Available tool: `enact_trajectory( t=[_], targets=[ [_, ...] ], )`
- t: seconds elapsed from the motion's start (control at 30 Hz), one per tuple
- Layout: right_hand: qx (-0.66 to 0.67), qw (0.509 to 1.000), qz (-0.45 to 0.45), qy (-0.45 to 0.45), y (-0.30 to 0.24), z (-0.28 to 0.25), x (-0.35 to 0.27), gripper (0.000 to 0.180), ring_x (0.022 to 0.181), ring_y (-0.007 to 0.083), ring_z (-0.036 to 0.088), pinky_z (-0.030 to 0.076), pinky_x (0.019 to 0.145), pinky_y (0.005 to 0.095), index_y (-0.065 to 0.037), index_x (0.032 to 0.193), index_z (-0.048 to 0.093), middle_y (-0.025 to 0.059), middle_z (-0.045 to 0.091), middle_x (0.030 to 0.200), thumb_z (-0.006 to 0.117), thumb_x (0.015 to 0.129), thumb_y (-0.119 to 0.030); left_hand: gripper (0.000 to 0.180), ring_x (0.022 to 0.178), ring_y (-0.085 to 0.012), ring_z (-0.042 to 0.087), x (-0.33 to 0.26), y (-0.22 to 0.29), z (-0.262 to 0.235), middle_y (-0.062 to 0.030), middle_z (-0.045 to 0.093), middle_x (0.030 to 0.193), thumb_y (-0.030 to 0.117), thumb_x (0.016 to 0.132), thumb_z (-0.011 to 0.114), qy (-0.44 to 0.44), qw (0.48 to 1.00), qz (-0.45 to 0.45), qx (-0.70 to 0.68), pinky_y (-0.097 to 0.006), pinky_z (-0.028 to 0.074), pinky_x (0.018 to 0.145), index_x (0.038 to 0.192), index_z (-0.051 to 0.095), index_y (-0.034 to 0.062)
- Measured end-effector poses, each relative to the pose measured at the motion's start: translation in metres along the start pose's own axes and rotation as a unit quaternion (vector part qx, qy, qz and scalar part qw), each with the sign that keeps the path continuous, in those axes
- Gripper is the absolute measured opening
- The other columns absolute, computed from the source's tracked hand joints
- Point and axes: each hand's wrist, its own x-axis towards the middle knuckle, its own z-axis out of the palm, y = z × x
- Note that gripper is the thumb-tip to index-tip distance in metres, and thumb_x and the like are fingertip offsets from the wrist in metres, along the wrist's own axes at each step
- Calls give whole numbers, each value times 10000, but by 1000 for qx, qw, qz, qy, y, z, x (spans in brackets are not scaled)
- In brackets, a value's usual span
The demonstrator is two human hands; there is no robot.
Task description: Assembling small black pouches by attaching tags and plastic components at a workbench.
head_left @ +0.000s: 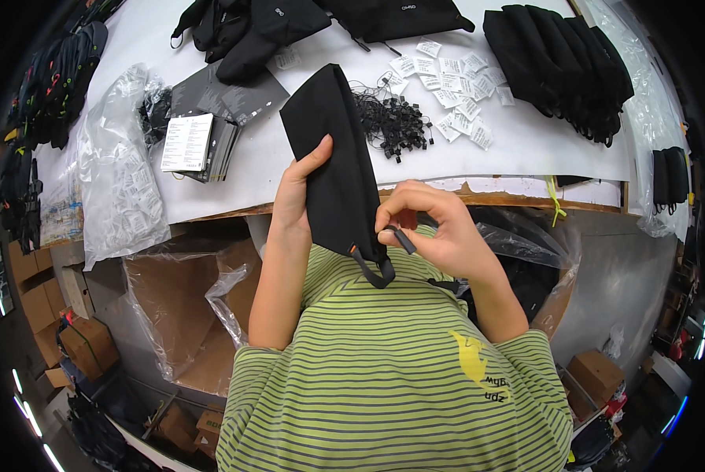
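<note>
A flat black fabric pouch [329,149] is held up at a tilt in front of my chest, over the table's near edge. My left hand [296,193] grips its left side, thumb lying across the front face and the other fingers hidden behind. At the pouch's lower right corner, my right hand [439,224] pinches a dark zipper pull [402,239] between thumb and forefinger. A black strap loop [376,275] with a small orange tab hangs from the bottom end of the pouch.
Behind the pouch lie a heap of black tag cords [392,122] and scattered white labels [451,79]. A stack of printed cards [187,143] and a clear plastic bag [124,173] are on the left. Black pouches [557,63] are piled at the far right. Below stands a plastic-lined cardboard box [179,307].
</note>
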Motion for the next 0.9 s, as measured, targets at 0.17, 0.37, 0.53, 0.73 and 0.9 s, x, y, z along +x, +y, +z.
enact_trajectory(
  t=[0.17, 0.37, 0.53, 0.73, 0.9],
  targets=[
    [-330, 917, -97, 201, 0, -1, 2, 277, 984, 203, 531, 422, 818, 322, -108, 1039, 624, 60, 561, 1094, 671, 769, -73, 246, 815, -207, 680, -2, -2, 11, -120, 684, 960, 184, 892, 637, 137, 983, 88, 85, -324, 570, 725, 1047, 629, -6],
    [-483, 852, -201, 19, -2, 18, 5, 551, 1156, 238, 469, 351, 966, 394, -249, 1239, 588, 46, 508, 1234, 734, 712, -181, 273, 928, -228, 649, -16, -18, 10, -117, 644, 1043, 217, 936, 565, 105, 991, 78, 34, -345, 544, 801, 1107, 574, 4],
    [-435, 874, -209, -52, 1, 22, 2, 593, 1105, 242, 504, 378, 959, 415, -284, 1256, 573, 43, 513, 1218, 735, 691, -202, 342, 1002, -261, 625, -29, -15, 0, -133, 626, 1099, 275, 978, 473, 130, 990, 23, -41, -401, 519, 882, 1168, 532, -3],
    [-443, 867, -226, 24, 11, 8, 17, 537, 936, 256, 581, 498, 782, 351, -148, 1169, 594, 85, 596, 1052, 722, 662, -26, 326, 1122, -243, 547, -41, -20, 8, -119, 583, 1185, 250, 973, 495, 54, 997, 26, -53, -384, 421, 1015, 1184, 524, 4],
    [-106, 984, -87, 109, 5, -16, 12, 406, 885, 188, 611, 482, 803, 283, -63, 1128, 566, 79, 615, 970, 643, 735, 6, 456, 1193, -238, 478, -41, -7, -15, -125, 472, 1324, 142, 915, 584, 95, 917, 257, 292, -368, 321, 1080, 1304, 396, -3]
  ],
)
